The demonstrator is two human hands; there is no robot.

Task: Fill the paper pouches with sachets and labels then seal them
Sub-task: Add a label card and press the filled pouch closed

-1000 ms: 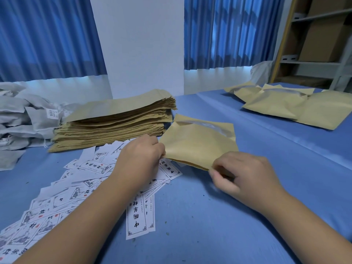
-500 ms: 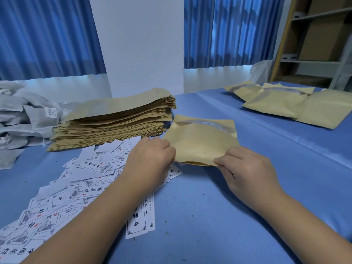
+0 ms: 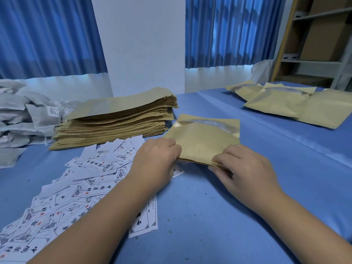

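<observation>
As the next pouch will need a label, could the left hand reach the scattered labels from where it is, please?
Probably yes: the labels lie uncovered beside and under the left hand. It must first release the pouch, which the right hand also holds.

1 held pouch [image 3: 202,141], 1 pouch stack [image 3: 118,119], many lbls [image 3: 95,164]

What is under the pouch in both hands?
One label peeks out beneath the pouch at its near left corner, on the blue cloth. Whatever else lies under it is covered.
</observation>
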